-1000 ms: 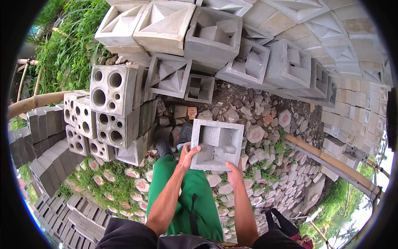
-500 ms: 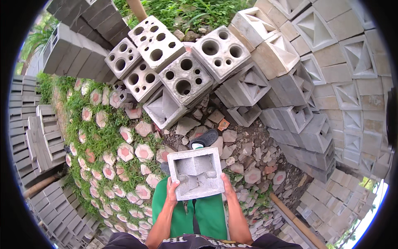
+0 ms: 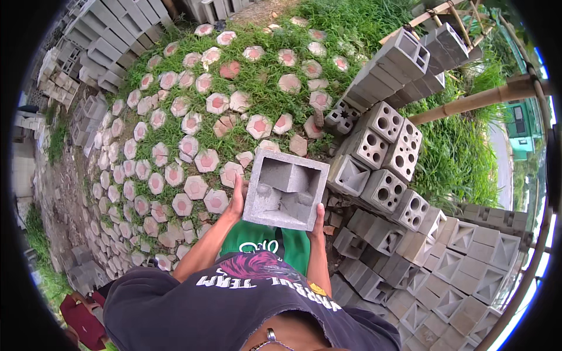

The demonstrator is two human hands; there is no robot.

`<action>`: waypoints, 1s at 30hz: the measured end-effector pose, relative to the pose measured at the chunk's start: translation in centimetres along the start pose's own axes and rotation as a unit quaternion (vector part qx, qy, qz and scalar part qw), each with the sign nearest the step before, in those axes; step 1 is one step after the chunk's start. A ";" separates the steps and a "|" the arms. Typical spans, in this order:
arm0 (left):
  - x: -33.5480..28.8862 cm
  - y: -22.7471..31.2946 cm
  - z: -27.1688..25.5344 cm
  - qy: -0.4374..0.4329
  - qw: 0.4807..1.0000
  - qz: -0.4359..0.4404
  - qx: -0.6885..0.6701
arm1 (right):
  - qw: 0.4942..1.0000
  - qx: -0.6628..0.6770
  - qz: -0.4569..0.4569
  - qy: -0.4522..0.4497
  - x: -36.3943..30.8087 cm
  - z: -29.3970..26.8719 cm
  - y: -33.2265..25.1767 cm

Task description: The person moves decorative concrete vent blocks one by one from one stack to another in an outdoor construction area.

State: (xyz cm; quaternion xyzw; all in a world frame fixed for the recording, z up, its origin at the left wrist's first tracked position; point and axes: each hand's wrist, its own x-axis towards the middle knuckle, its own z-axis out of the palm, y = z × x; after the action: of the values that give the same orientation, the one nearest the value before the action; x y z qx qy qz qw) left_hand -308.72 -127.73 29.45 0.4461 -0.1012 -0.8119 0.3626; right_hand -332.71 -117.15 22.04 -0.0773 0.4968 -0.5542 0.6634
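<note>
A square grey concrete vent block (image 3: 287, 215) is held up in front of my body, its recessed face with slanted inner walls turned upward. My left hand (image 3: 236, 198) grips its left side, with the thumb along the edge. On the opposite side, my right hand (image 3: 317, 221) presses against the lower right edge. Most of the fingers of both hands are hidden beneath or behind the block. Below it show my green shorts (image 3: 234, 235).
Hexagonal paving stones (image 3: 206, 160) with grass between them cover the ground to the left and ahead. Stacked round-holed blocks (image 3: 384, 190) stand at right, beside rows of pyramid-faced blocks (image 3: 449, 264). A bamboo pole (image 3: 468, 103) crosses at far right. More grey blocks (image 3: 111, 44) line the far left.
My body has turned left, so the stacks of blocks have shifted to the right side of the view. Both hands still hold the vent block, now higher in view.
</note>
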 end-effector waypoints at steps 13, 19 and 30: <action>4.3 10.2 -1.1 0.134 0.972 0.145 -0.129 | 0.968 -0.133 0.052 -0.205 14.2 16.5 -10.9; 4.0 17.7 0.5 0.194 0.944 0.217 -0.151 | 0.922 -0.196 0.097 -0.319 19.2 25.3 -16.0; 5.0 25.9 -1.5 0.266 0.869 0.336 -0.246 | 0.878 -0.200 0.202 -0.384 29.1 42.5 -14.5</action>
State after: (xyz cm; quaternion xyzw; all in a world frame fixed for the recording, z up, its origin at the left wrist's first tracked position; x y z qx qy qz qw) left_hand -296.32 -149.47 37.92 0.4803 0.0581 -0.4902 0.7250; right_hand -313.78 -165.25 35.85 -0.3129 0.3080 -0.2237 0.8702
